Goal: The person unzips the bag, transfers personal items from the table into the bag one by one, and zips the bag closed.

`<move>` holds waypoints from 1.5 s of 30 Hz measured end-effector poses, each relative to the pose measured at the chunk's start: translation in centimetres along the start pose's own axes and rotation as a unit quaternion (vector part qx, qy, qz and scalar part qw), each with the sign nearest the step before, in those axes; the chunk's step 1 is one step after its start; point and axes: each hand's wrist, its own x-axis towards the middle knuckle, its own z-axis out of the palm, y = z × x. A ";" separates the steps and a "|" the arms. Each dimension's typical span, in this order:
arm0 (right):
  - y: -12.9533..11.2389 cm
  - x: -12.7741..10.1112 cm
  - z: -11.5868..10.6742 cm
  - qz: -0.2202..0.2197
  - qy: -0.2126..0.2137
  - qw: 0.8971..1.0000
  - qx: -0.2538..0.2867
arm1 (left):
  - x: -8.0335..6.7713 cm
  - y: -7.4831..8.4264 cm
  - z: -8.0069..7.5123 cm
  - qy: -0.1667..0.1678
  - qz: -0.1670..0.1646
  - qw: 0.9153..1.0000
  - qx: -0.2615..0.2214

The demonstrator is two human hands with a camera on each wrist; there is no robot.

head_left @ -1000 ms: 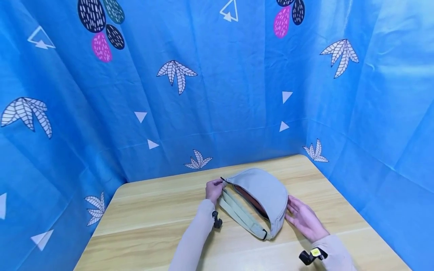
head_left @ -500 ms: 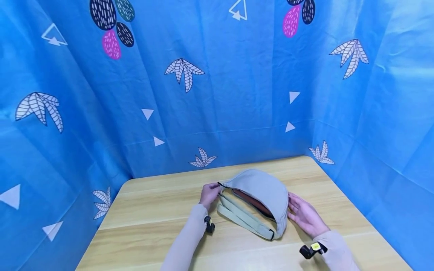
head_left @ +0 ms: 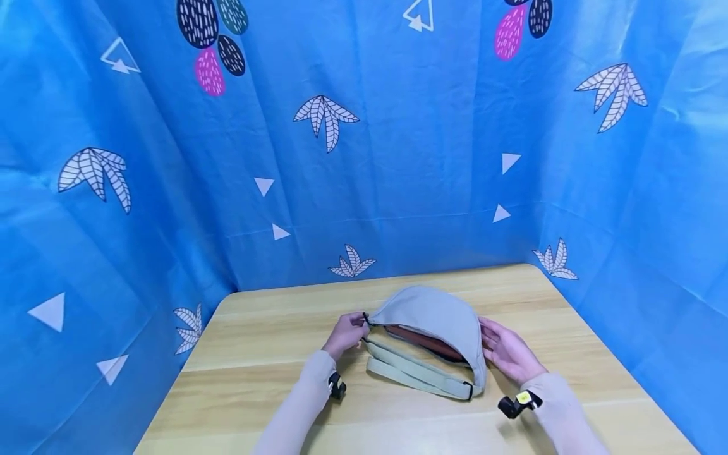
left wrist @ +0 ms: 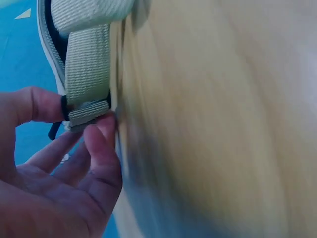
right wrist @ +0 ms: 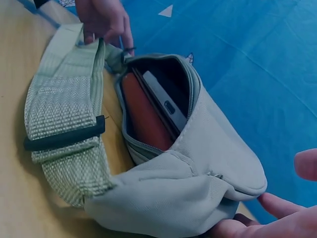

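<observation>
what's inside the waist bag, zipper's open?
Through the open zipper of the waist bag, the right wrist view shows a reddish-brown flat item and a grey slim device standing side by side. Their lower parts and anything deeper are covered by fabric.

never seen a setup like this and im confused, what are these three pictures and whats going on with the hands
There is no machine here: a person works with two bare hands and wears three small cameras. The wide picture comes from a camera on the head, looking down at a wooden table ringed by blue patterned cloth. The other two come from cameras strapped to each wrist, so they look very close.

On the table lies a pale green waist bag with its zip open. The right wrist view shows a reddish-brown flat item and a grey device inside. The left hand pinches the bag's end where the webbing strap joins. The right hand rests open against the other end.
</observation>
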 end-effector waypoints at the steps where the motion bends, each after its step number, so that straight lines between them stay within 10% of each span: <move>1: 0.0 0.2 0.0 0.000 -0.004 1.000 -0.004 | -0.2 0.0 -0.3 -0.004 0.005 1.000 0.014; 14: -0.5 2.9 1.0 -0.010 -0.050 0.998 0.036 | -3.9 -0.3 -2.6 -0.026 0.016 0.996 0.082; 27: -0.7 5.3 2.8 0.011 -0.045 0.999 0.011 | -7.6 -0.7 -3.8 -0.035 0.000 0.998 0.050; 45: -0.1 6.5 4.8 0.004 -0.048 0.999 -0.013 | -8.4 -1.3 -5.8 -0.028 -0.016 0.998 0.058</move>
